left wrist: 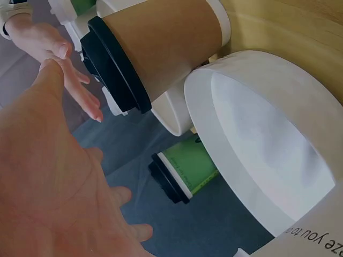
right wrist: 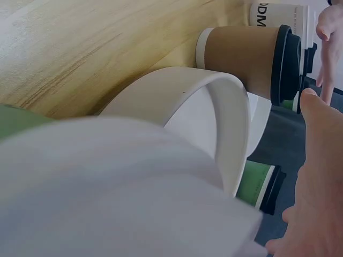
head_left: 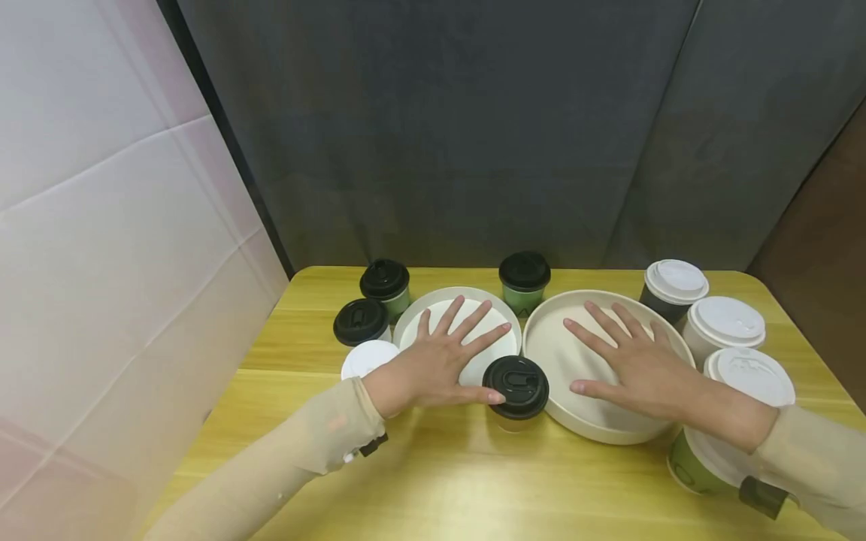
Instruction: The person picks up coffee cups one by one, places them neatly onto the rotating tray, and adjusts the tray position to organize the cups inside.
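My left hand (head_left: pixel 440 361) hovers, fingers spread, above a smaller round white tray (head_left: pixel 497 349). Its thumb overlaps the lid of a brown paper coffee cup with a black lid (head_left: pixel 516 383) in the head view; in the left wrist view the hand and that coffee cup (left wrist: pixel 166 40) appear apart. Over a larger cream round tray (head_left: pixel 555 361) my right hand (head_left: pixel 643 372) is also spread, holding nothing. The right wrist view shows this tray's wall (right wrist: pixel 150 91), partly hidden by a blurred white lid close to the camera.
Black-lidded cups (head_left: pixel 384 282) (head_left: pixel 361 323) and a white-lidded cup (head_left: pixel 365 358) stand left of the trays. Between the trays, at the back, is a green cup with a black lid (head_left: pixel 524 285). Several white-lidded cups (head_left: pixel 725 323) line the right side. A dark curtain (head_left: pixel 440 135) hangs behind the wooden table (head_left: pixel 433 481).
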Available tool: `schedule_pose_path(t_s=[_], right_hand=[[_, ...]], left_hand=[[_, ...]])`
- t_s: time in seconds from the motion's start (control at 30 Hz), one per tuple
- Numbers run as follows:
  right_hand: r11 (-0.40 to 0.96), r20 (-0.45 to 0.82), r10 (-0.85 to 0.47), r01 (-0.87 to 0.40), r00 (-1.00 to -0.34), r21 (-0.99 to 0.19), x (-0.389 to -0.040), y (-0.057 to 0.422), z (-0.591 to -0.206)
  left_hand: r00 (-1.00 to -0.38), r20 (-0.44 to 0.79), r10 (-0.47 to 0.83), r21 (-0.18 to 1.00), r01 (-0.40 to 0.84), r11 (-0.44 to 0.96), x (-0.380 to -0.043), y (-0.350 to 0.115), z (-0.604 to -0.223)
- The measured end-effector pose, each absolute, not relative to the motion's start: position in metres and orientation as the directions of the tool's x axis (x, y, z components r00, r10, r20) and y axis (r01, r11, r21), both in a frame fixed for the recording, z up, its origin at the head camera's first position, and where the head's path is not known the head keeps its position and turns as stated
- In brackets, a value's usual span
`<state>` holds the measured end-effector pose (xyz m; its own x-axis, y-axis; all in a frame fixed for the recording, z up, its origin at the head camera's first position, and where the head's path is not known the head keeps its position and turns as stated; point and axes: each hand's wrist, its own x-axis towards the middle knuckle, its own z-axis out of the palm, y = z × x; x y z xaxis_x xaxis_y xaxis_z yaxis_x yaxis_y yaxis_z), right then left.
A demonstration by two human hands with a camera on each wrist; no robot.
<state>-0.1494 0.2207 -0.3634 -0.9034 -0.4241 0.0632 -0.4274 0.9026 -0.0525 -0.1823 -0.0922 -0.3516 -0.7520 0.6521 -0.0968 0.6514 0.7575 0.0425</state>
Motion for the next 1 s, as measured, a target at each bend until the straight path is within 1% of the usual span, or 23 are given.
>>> schedule_pose_path(t_s=[0.17, 0.37, 0.63, 0.83, 1.0], right_hand=[[0.904, 0.065, -0.424, -0.426, -0.904, -0.038, -0.15, 0.221, -0.364], [0.909, 0.045, -0.41, -0.413, -0.911, -0.057, -0.15, 0.222, -0.363], [0.91, 0.06, -0.407, -0.41, -0.911, -0.053, -0.15, 0.224, -0.361], [0.908, 0.084, -0.412, -0.417, -0.907, -0.046, -0.15, 0.222, -0.352], [0.893, 0.087, -0.442, -0.447, -0.893, -0.051, -0.149, 0.214, -0.335]], left_hand=[[-0.748, -0.104, 0.655, 0.045, 0.655, 0.754, -0.183, -0.091, -0.351], [-0.749, -0.112, 0.653, 0.045, 0.653, 0.756, -0.184, -0.09, -0.351], [-0.742, -0.104, 0.663, 0.058, 0.661, 0.748, -0.185, -0.091, -0.351], [-0.742, -0.087, 0.665, 0.138, 0.652, 0.746, -0.183, -0.093, -0.346], [-0.735, 0.018, 0.678, 0.221, 0.664, 0.714, -0.17, -0.098, -0.342]])
